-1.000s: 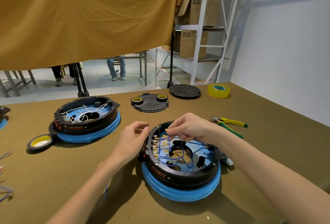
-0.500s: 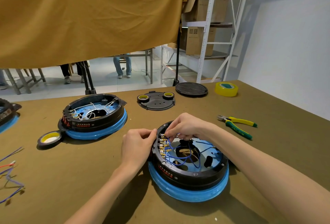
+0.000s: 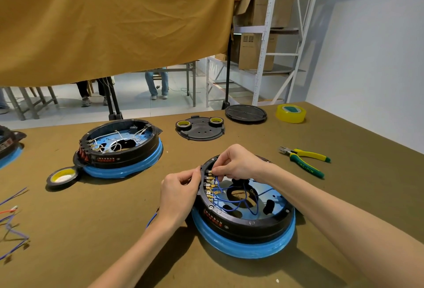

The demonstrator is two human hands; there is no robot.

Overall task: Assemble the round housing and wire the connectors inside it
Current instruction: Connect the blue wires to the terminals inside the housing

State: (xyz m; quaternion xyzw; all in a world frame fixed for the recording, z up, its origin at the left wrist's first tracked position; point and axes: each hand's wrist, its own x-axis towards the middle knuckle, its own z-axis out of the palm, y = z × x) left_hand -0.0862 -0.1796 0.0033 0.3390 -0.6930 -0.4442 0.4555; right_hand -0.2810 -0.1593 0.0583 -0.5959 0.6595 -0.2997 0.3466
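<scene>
A round black housing (image 3: pixel 247 225) on a blue base sits in front of me, with blue wires (image 3: pixel 231 200) looping over its blue inner plate. A row of brass connectors (image 3: pixel 210 184) lines its left inner wall. My right hand (image 3: pixel 238 161) reaches in from the right and pinches a blue wire's connector at the top of that row. My left hand (image 3: pixel 180 192) grips the housing's left outer rim, thumb and fingers curled against it.
A second housing (image 3: pixel 119 147) with white wires stands at the left, a tape roll (image 3: pixel 62 176) beside it. Behind lie a black plate (image 3: pixel 199 128) with two tape rolls, a round black lid (image 3: pixel 245 113) and yellow tape (image 3: pixel 290 113). Pliers (image 3: pixel 305 158) lie right; loose wires (image 3: pixel 11 223) far left.
My left hand has closed in on the housing's rim. My right hand has moved down to the top of the connector row. The camera has shifted, so the housing sits further right.
</scene>
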